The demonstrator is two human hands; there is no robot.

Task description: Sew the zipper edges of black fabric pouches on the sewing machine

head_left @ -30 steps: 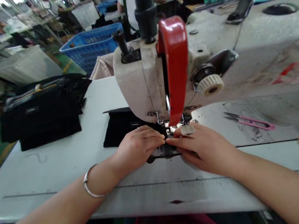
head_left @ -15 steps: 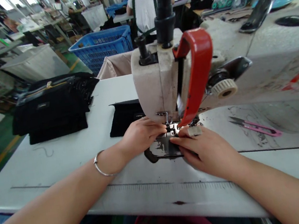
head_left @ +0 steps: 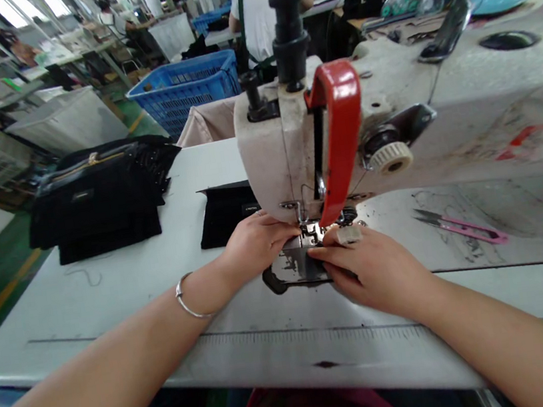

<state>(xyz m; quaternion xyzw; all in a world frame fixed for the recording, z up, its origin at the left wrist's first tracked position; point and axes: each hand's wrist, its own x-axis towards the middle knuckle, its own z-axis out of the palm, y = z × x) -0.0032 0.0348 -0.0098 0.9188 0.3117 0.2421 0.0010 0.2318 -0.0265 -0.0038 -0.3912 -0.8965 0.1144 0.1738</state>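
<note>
My left hand (head_left: 257, 242) is closed, its fingers pressed together at the presser foot (head_left: 312, 231) of a sewing machine (head_left: 265, 157). Its fingers rest along the near edge of a black fabric piece (head_left: 223, 217) with a small label, which runs behind the hand and under the machine head. Close by on the right, my right hand (head_left: 373, 263) has its fingers bent together over the metal needle plate (head_left: 290, 267). A pale, block-like wrap (head_left: 349, 234) sits on one of its fingers. Whatever lies under those fingertips is hidden.
Stacked black fabric pouches (head_left: 98, 194) lie at the table's left. Pink-handled thread snips (head_left: 461, 225) are right of my right hand. A printed ruler (head_left: 320, 335) runs along the front edge. Behind stand a blue crate (head_left: 184, 87) and a person (head_left: 260, 23).
The view has shifted slightly, so the machine head appears a little farther left. Both hands keep nearly the same place at the presser foot.
</note>
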